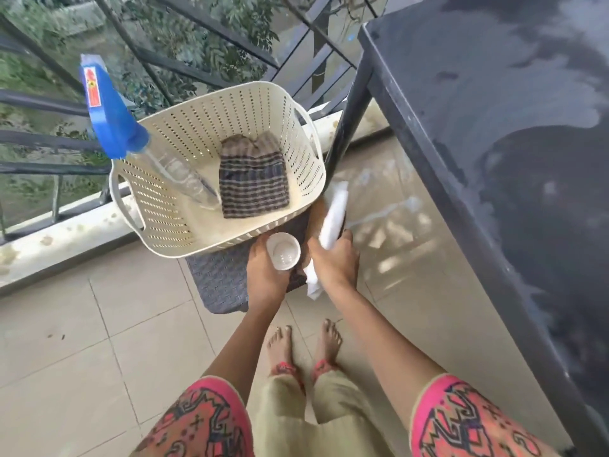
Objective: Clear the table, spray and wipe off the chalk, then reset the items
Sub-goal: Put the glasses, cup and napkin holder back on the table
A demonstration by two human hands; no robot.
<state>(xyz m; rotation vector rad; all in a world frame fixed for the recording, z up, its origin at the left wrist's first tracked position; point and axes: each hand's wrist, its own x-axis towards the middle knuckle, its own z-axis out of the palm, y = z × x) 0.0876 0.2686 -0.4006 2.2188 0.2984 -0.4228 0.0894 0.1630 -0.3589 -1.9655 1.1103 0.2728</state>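
My left hand point(263, 275) holds a small white cup point(283, 254) upright, just in front of a cream perforated basket point(184, 232). My right hand point(334, 263) grips a rolled white paper or cloth point(334, 216) that sticks up past the basket's near right corner. Inside the basket lie a folded striped cloth point(252, 179) and a clear spray bottle point(181, 173) whose blue trigger head point(108, 107) leans out over the left rim. The dark table point(494, 110) at the right has a wet, smeared top.
The basket rests on a grey woven stool point(224, 282). A black metal railing point(49, 140) runs along the balcony edge behind it, with greenery beyond. A table leg point(349, 107) stands beside the basket. My bare feet point(303, 341) are on the tiled floor.
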